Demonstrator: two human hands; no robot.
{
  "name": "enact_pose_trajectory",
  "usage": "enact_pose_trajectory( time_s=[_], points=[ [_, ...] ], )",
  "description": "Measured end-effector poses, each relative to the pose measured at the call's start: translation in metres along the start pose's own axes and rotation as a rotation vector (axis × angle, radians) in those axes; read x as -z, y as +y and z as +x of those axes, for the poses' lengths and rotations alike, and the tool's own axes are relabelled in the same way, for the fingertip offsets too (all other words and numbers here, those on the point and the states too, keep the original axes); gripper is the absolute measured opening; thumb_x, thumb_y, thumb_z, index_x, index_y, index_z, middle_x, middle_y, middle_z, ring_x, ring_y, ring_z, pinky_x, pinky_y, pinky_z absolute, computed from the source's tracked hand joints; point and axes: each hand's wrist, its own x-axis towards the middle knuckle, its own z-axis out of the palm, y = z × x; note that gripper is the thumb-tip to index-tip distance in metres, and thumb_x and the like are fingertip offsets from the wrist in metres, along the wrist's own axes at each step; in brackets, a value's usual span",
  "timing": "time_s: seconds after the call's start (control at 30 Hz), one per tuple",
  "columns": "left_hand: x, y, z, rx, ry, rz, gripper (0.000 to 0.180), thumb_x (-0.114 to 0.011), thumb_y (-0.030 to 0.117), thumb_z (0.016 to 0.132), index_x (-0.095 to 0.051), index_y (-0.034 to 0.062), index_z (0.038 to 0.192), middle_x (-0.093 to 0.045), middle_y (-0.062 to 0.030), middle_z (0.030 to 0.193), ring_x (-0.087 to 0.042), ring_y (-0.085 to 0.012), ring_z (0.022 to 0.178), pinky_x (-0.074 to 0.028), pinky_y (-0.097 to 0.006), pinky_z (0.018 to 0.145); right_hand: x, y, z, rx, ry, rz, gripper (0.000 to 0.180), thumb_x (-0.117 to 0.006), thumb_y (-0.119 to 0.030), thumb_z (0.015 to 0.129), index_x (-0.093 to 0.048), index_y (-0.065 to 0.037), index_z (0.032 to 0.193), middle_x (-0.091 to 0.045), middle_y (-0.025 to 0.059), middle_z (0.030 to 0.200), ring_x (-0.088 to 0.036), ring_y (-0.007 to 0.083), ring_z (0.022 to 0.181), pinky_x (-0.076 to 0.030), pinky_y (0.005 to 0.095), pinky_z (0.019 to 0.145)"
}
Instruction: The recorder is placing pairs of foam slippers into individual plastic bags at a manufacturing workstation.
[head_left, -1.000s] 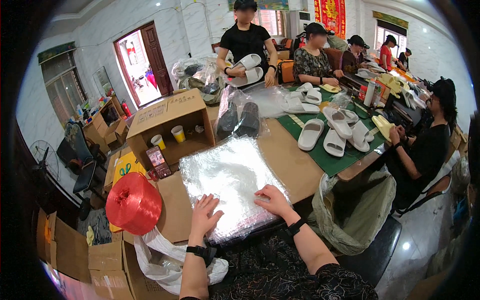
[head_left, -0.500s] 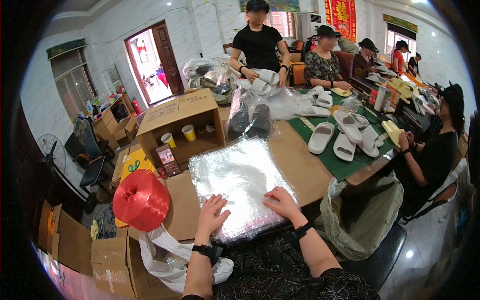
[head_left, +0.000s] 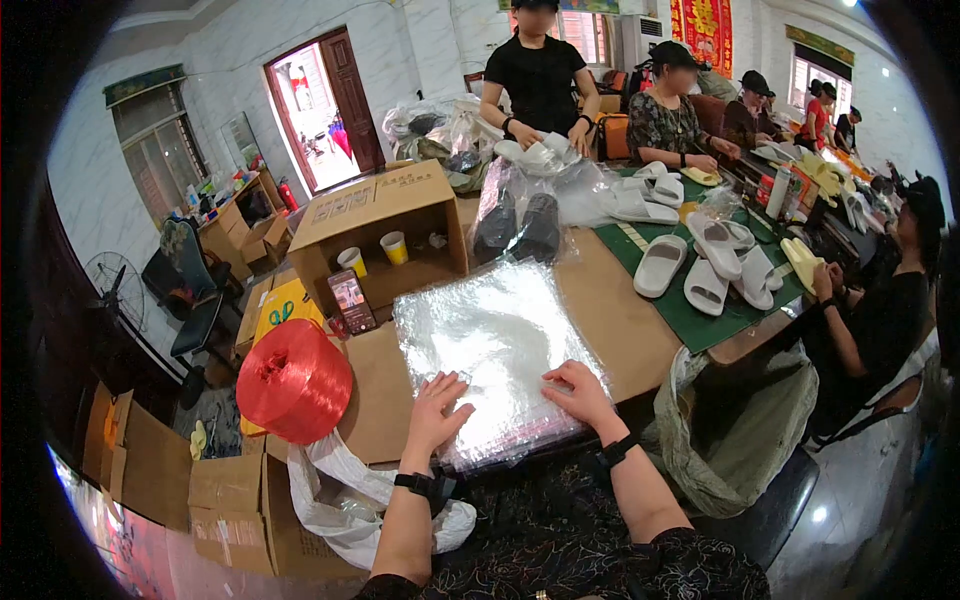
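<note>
A stack of clear, shiny plastic bags (head_left: 490,330) lies on the cardboard-covered table right in front of me. My left hand (head_left: 438,408) rests flat on the stack's near left part, its fingers spread. On the near right part lies my right hand (head_left: 580,392), fingers reaching inward over the plastic and slightly bent, with nothing visible in them. Both wrists wear black bands. Beyond the stack, a pair of dark slippers (head_left: 518,228) sits in clear plastic wrapping.
At left are a red twine spool (head_left: 295,382), a phone (head_left: 352,300) and an open carton (head_left: 375,190) holding two cups. Pale slippers (head_left: 708,262) lie on a green mat (head_left: 630,240) at right, above a large sack (head_left: 735,430). Several co-workers handle slippers around the table.
The whole view has shifted slightly, so things sit a little farther right. Both hands stay on the stack of bags, nearly in place.
</note>
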Motion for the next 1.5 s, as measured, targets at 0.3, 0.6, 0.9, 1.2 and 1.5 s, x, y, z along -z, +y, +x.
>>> enact_pose_trajectory(
  time_s=[0.3, 0.6, 0.9, 1.2, 1.5],
  points=[
    [-0.005, -0.004, 0.001, -0.005, -0.016, -0.011, 0.046, -0.071, 0.037, 0.081, -0.069, 0.0116, 0.119, -0.056, -0.0123, 0.138, -0.042, -0.0327, 0.136, -0.023, -0.049, 0.117, 0.002, -0.001, -0.004, -0.023, -0.002, 0.002, 0.026, -0.074, -0.026, 0.082, -0.071, -0.006, 0.098, -0.058, 0.0084, 0.086, -0.058, 0.0253, 0.088, -0.048, 0.0362, 0.078],
    [-0.004, -0.002, 0.001, -0.024, 0.011, -0.023, 0.046, -0.073, 0.034, 0.079, -0.069, 0.0110, 0.118, -0.057, -0.0132, 0.136, -0.043, -0.0344, 0.135, -0.024, -0.050, 0.116, 0.000, 0.003, -0.003, 0.016, 0.007, -0.006, 0.027, -0.074, -0.027, 0.083, -0.070, -0.005, 0.099, -0.058, 0.0085, 0.087, -0.059, 0.0250, 0.087, -0.049, 0.0358, 0.078],
    [-0.002, 0.003, 0.000, -0.022, 0.022, -0.022, 0.045, -0.073, 0.034, 0.079, -0.070, 0.0103, 0.117, -0.057, -0.0134, 0.136, -0.043, -0.0338, 0.135, -0.025, -0.050, 0.115, 0.001, 0.001, -0.003, -0.011, -0.014, -0.007, 0.027, -0.073, -0.027, 0.083, -0.070, -0.006, 0.099, -0.057, 0.0085, 0.086, -0.058, 0.0251, 0.088, -0.048, 0.0362, 0.079],
    [0.002, -0.001, 0.007, -0.053, 0.039, 0.016, 0.042, -0.071, 0.033, 0.082, -0.069, 0.0104, 0.117, -0.058, -0.0137, 0.135, -0.043, -0.0352, 0.135, -0.026, -0.051, 0.115, -0.001, -0.001, 0.006, 0.013, 0.026, 0.029, 0.025, -0.073, -0.025, 0.083, -0.071, -0.005, 0.099, -0.057, 0.0089, 0.084, -0.057, 0.0262, 0.086, -0.048, 0.0365, 0.076],
    [-0.003, -0.003, -0.001, -0.032, -0.039, -0.015, 0.044, -0.073, 0.032, 0.080, -0.069, 0.0106, 0.118, -0.057, -0.0160, 0.136, -0.042, -0.0348, 0.136, -0.024, -0.051, 0.116, 0.003, 0.007, -0.011, 0.013, 0.038, 0.098, 0.028, -0.076, -0.025, 0.081, -0.070, -0.006, 0.100, -0.057, 0.0071, 0.085, -0.057, 0.0205, 0.083, -0.047, 0.0329, 0.074]
  ],
)
